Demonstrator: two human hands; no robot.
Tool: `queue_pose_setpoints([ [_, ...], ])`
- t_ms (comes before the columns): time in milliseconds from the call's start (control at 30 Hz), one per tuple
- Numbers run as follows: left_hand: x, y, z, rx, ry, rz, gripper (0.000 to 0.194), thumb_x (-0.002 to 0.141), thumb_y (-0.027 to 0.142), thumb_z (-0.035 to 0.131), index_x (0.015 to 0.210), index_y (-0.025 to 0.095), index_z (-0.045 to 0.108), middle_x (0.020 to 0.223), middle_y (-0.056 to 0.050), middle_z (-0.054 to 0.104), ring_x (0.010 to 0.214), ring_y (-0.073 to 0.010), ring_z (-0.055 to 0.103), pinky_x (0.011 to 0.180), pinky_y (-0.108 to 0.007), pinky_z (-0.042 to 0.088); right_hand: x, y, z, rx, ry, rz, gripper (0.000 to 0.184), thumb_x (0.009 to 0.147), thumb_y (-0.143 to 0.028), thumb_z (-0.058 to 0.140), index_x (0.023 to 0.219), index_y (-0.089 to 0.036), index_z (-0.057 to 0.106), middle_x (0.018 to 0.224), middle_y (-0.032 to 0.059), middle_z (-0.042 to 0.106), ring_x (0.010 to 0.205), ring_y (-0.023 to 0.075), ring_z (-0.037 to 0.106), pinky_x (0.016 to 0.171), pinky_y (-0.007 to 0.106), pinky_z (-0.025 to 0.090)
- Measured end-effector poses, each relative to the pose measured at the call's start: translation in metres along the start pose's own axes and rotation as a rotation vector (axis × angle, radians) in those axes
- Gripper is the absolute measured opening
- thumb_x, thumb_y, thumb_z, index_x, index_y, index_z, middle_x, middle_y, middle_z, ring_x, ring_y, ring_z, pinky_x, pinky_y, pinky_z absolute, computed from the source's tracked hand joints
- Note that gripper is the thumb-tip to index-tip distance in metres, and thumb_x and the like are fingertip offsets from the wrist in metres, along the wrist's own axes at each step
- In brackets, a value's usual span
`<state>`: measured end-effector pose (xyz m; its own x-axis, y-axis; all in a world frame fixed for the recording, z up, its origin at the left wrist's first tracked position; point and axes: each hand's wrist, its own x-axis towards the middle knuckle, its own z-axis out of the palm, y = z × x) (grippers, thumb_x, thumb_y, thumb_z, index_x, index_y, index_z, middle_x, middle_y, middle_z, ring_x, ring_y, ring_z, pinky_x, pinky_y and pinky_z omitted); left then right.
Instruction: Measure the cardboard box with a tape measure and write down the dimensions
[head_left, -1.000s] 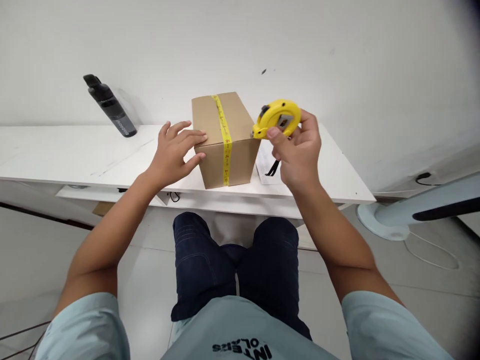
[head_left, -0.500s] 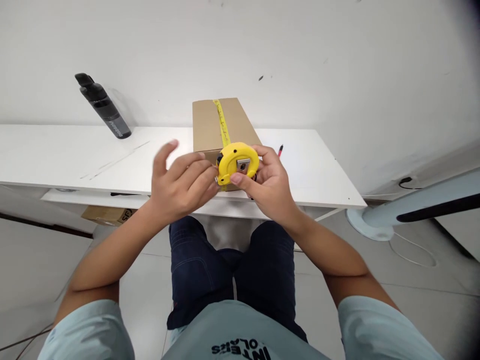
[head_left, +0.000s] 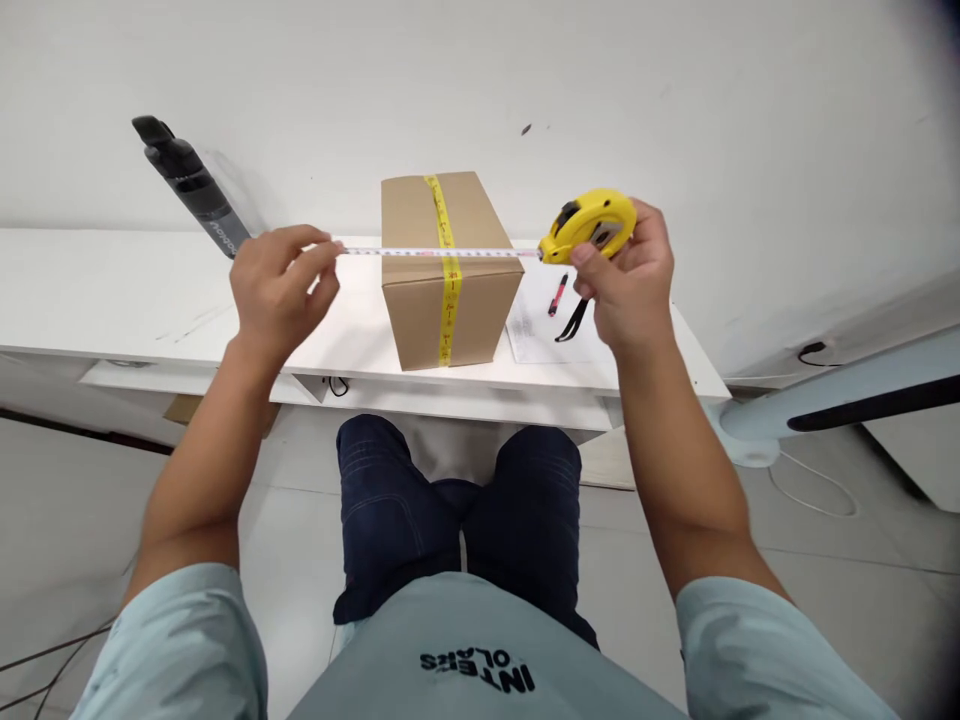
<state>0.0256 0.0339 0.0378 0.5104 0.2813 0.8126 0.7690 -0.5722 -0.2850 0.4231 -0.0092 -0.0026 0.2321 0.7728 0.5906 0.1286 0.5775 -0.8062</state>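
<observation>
A brown cardboard box [head_left: 420, 300] sealed with a yellow tape strip stands on the white table [head_left: 112, 300] in front of me. My right hand [head_left: 630, 280] grips a yellow tape measure case [head_left: 589, 222] just right of the box. My left hand [head_left: 281, 285] pinches the end of the measuring tape blade [head_left: 435, 252], left of the box. The blade stretches level across the box's front top edge, between both hands.
A dark bottle [head_left: 187, 185] leans against the wall at the table's back left. A sheet of paper [head_left: 534, 330] with a red pen [head_left: 556, 296] lies right of the box. A fan base [head_left: 750, 440] and cable sit on the floor at right.
My hands met in front of the box, where my left hand took the blade's end. They have since moved apart, drawing the tape out across the box.
</observation>
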Motion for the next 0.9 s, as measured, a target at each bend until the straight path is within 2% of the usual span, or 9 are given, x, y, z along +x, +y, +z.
queue_pose_setpoints([
  [67,-0.012,-0.008,0.009,-0.009,0.004,-0.037,0.02,0.101,0.025,0.053,0.114,0.031,0.067,0.116,-0.001,0.073,0.091,-0.0156,0.068,0.072,-0.039,0.054,0.011,0.018,-0.013,-0.045,-0.006,0.029,0.058,0.076,-0.061,0.083,0.123,-0.04,0.055,0.117,0.0037,0.068,0.092,0.0242,0.069,0.053,0.034,0.059],
  [167,-0.023,0.001,0.015,-0.11,0.017,-0.039,0.024,0.098,0.027,0.057,0.12,0.031,0.067,0.123,-0.006,0.071,0.095,-0.0189,0.07,0.075,-0.039,0.056,0.014,0.034,-0.018,-0.077,-0.021,0.051,0.063,0.078,-0.067,0.077,0.13,-0.041,0.054,0.125,0.0045,0.066,0.09,0.0246,0.069,0.052,0.036,0.057],
  [267,-0.019,0.022,0.012,-0.291,-0.04,-0.039,0.039,0.093,0.032,0.062,0.133,0.031,0.061,0.141,-0.011,0.062,0.118,-0.0272,0.067,0.088,-0.043,0.058,0.01,0.033,-0.009,-0.082,-0.047,0.05,0.067,0.077,-0.07,0.076,0.134,-0.042,0.053,0.131,0.0041,0.064,0.09,0.0244,0.068,0.056,0.038,0.059],
  [367,-0.008,0.041,0.007,-0.4,-0.163,-0.063,0.047,0.093,0.038,0.06,0.139,0.03,0.057,0.143,-0.011,0.061,0.129,-0.0311,0.062,0.101,-0.049,0.056,0.006,0.024,0.002,-0.105,-0.095,0.041,0.073,0.076,-0.073,0.077,0.137,-0.043,0.052,0.129,0.0031,0.065,0.092,0.0243,0.068,0.062,0.041,0.062],
  [433,-0.002,0.05,0.006,-0.423,-0.197,-0.082,0.045,0.094,0.039,0.058,0.138,0.028,0.057,0.139,-0.011,0.064,0.128,-0.0301,0.062,0.103,-0.05,0.055,0.005,0.019,0.007,-0.11,-0.111,0.036,0.075,0.075,-0.074,0.077,0.139,-0.043,0.051,0.126,0.0031,0.065,0.093,0.0245,0.069,0.064,0.041,0.063],
  [533,0.001,0.057,0.008,-0.447,-0.186,-0.123,0.04,0.097,0.039,0.055,0.136,0.028,0.059,0.136,-0.011,0.065,0.124,-0.0267,0.064,0.098,-0.045,0.059,0.005,0.018,0.009,-0.101,-0.1,0.035,0.075,0.074,-0.076,0.076,0.138,-0.043,0.052,0.124,0.003,0.066,0.093,0.0245,0.069,0.065,0.042,0.063],
  [700,-0.003,0.057,0.013,-0.442,-0.136,-0.144,0.038,0.099,0.039,0.055,0.134,0.028,0.061,0.133,-0.01,0.067,0.122,-0.0246,0.065,0.086,-0.038,0.063,0.004,0.022,0.007,-0.106,-0.101,0.023,0.078,0.073,-0.076,0.077,0.139,-0.043,0.052,0.122,0.003,0.066,0.097,0.0256,0.07,0.067,0.043,0.064],
  [900,-0.005,0.055,0.015,-0.456,-0.099,-0.115,0.038,0.099,0.036,0.058,0.136,0.028,0.06,0.134,-0.011,0.067,0.123,-0.0253,0.066,0.086,-0.038,0.064,0.003,0.024,0.01,-0.107,-0.085,0.009,0.075,0.077,-0.075,0.075,0.14,-0.043,0.052,0.124,0.0037,0.065,0.102,0.0271,0.07,0.068,0.043,0.065],
])
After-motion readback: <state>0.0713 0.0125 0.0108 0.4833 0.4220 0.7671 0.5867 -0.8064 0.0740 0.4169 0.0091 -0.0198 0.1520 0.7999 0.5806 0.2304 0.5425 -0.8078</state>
